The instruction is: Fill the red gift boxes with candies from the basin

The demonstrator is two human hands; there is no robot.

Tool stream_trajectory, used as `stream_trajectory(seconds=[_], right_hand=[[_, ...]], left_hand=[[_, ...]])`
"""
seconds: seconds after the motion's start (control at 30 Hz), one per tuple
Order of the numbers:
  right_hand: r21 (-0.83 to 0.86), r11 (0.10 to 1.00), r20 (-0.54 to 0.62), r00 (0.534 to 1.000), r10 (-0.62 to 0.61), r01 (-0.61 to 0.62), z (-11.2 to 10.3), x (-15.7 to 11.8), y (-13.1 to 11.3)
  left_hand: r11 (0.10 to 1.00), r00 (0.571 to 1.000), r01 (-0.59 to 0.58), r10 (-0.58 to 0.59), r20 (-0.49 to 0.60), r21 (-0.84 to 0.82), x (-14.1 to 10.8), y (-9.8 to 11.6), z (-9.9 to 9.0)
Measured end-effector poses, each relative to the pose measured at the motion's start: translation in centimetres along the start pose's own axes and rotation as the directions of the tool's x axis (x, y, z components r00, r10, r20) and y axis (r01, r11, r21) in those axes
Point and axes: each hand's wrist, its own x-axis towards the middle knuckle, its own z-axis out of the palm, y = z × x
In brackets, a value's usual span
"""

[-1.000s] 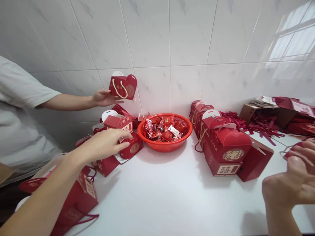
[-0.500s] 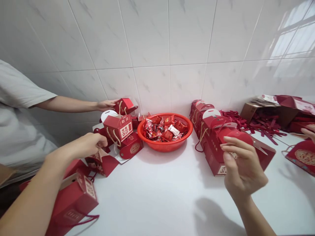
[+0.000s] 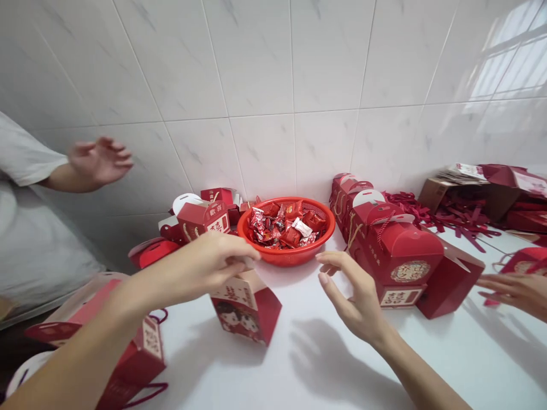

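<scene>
My left hand (image 3: 226,256) is closed on the top of a red candy box (image 3: 243,319) with a cartoon pair printed on its front. The box is tilted over the white table, and the fingers hide part of its top. To the right, my right hand (image 3: 359,296) hangs above the table with fingers apart and nothing in them. Just beyond both hands stands a red plastic basket (image 3: 285,256) full of wrapped candies (image 3: 290,225).
Red boxes (image 3: 401,256) stand in a row on the right, and more boxes (image 3: 203,219) crowd the left. Shredded red paper or ribbon (image 3: 457,219) lies at the back right. Other people's hands show at left (image 3: 102,162) and right (image 3: 519,290). A tiled wall rises behind.
My left hand has brought the candy box from the left pile to the middle. My right hand has moved left towards it. The co-worker's hand at left has let go of a box and drawn back.
</scene>
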Motion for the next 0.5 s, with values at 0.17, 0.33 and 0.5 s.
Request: stream_trajectory(seconds=[0.17,0.33,0.5], right_hand=[[0.16,0.98,0.106,0.989,0.1,-0.116,1.6,0.9,-0.6],[0.274,0.94,0.019,0.978,0.206,-0.203,2.7,0.5,-0.1],[0.228,0.958,-0.044,0.981,0.187,-0.172,2.4,-0.4,0.7]], left_hand=[[0.992,0.994,-0.102,0.099,-0.038,-0.073,2.7,3.3,3.4],[0.961,0.993,-0.098,0.077,-0.091,-0.258,3.9,3.8,6.0],[0.909,0.997,-0.066,0.046,-0.059,-0.412,3.9,2.9,5.9]])
